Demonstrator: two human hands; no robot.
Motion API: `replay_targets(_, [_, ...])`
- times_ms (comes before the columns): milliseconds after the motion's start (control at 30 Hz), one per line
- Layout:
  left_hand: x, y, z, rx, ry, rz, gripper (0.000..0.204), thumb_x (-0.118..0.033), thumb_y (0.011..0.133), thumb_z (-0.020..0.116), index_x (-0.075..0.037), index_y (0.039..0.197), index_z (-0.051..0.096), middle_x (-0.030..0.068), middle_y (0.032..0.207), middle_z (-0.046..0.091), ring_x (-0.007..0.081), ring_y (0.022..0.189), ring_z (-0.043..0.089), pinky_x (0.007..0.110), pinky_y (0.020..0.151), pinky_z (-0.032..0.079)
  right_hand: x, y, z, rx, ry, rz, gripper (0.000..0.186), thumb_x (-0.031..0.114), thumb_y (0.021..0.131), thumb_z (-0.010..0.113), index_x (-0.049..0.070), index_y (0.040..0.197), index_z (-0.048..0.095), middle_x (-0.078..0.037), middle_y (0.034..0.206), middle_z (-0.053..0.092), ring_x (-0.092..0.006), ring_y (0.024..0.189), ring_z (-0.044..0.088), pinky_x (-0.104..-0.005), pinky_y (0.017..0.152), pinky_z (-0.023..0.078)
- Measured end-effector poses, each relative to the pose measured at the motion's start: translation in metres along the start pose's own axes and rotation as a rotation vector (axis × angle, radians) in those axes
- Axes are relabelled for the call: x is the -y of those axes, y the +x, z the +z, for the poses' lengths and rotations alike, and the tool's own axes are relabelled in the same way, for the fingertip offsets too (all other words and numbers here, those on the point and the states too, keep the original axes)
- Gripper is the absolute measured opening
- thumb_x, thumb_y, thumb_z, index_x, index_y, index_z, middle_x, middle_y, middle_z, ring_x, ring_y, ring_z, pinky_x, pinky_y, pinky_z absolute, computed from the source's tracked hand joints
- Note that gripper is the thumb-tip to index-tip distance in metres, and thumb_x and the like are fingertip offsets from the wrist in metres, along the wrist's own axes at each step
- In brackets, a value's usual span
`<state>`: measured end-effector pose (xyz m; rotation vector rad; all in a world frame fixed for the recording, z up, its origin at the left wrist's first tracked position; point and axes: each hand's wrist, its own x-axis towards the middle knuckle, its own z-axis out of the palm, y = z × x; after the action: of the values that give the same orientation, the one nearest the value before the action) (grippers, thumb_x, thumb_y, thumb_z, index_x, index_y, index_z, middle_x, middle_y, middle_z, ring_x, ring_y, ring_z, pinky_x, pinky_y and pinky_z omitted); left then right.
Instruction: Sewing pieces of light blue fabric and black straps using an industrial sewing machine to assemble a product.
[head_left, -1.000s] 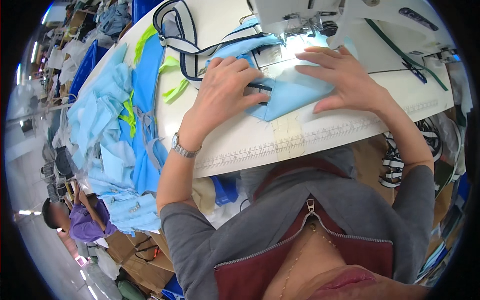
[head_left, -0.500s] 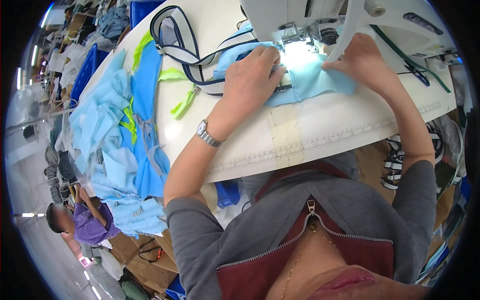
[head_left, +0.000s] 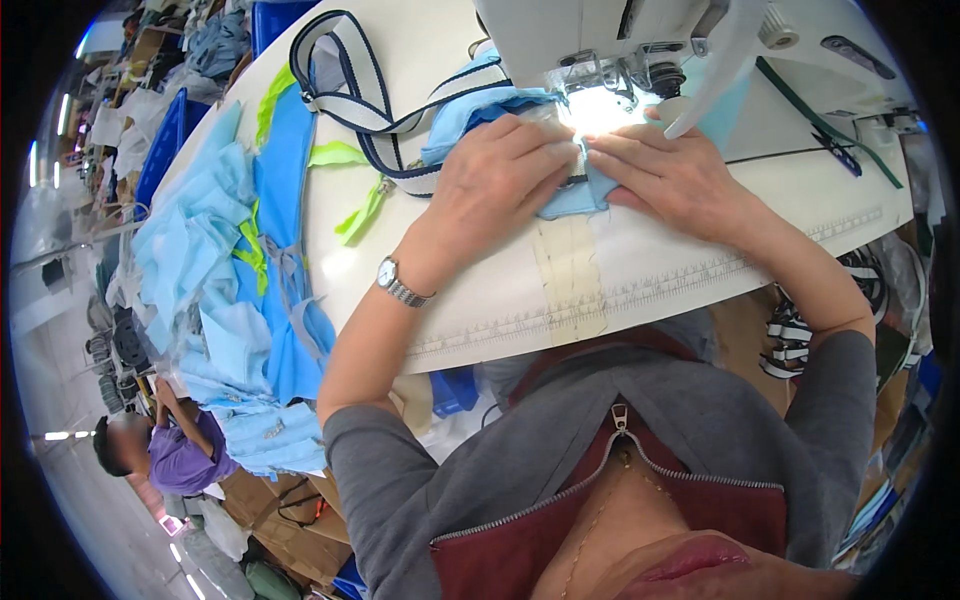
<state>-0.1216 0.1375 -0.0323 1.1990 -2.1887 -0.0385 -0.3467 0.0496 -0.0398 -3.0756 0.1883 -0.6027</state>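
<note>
Under the lit needle area of a white sewing machine point(head_left: 580, 75) lies a light-blue fabric piece point(head_left: 578, 203). My left hand point(head_left: 500, 180) presses on it from the left, its fingers close together and pointing at the needle. From the right, my right hand point(head_left: 672, 182) grips the same cloth, fingertips just in front of the presser foot, thumb lower at the cloth's edge. A white strap with dark edges point(head_left: 375, 125) loops on the table and runs under the cloth near my left hand. My palms hide part of the fabric.
Blue and light-blue fabric pieces point(head_left: 205, 230) with lime-green strips point(head_left: 360, 212) are piled at the table's left. Thread snips point(head_left: 838, 150) and a dark green strip point(head_left: 825, 115) lie right. A ruler point(head_left: 660, 290) runs along the near edge. A person in purple point(head_left: 188, 452) sits far left.
My right hand has come left from the cloth's far right side to beside the needle. My left hand has flattened over the cloth. Less of the light-blue fabric shows spread out in front.
</note>
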Motion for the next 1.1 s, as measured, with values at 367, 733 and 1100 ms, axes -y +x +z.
replay_targets(367, [-0.005, 0.012, -0.008, 0.15, 0.035, -0.175, 0.021, -0.021, 0.076, 0.068, -0.008, 0.092, 0.063, 0.0022, 0.102, 0.062, 0.0216, 0.081, 0.055, 0.033, 0.07, 0.049, -0.013, 0.002, 0.009, 0.028, 0.098, 0.109, 0.04, 0.034, 0.079, 0.069, 0.02, 0.117, 0.063, 0.001, 0.093, 0.068, -0.0179, 0.08, 0.064, -0.047, 0.1, 0.036])
replay_targets(733, [-0.001, 0.015, -0.01, 0.125, 0.052, -0.237, 0.024, -0.017, 0.072, 0.07, -0.008, 0.092, 0.062, 0.0033, 0.095, 0.063, 0.0218, 0.077, 0.054, 0.033, 0.067, 0.047, -0.018, 0.009, 0.016, -0.053, 0.059, 0.142, 0.026, 0.036, 0.077, 0.07, 0.013, 0.09, 0.067, -0.001, 0.098, 0.066, -0.0236, 0.082, 0.064, -0.051, 0.102, 0.037])
replay_targets(1100, [0.003, 0.013, -0.007, 0.074, 0.066, -0.223, 0.023, -0.02, 0.073, 0.07, -0.008, 0.091, 0.062, 0.0033, 0.092, 0.062, 0.0215, 0.076, 0.053, 0.033, 0.067, 0.047, -0.025, 0.006, 0.025, -0.053, 0.072, 0.165, 0.028, 0.036, 0.079, 0.071, 0.012, 0.092, 0.068, -0.004, 0.1, 0.066, -0.0267, 0.08, 0.063, -0.0501, 0.103, 0.037])
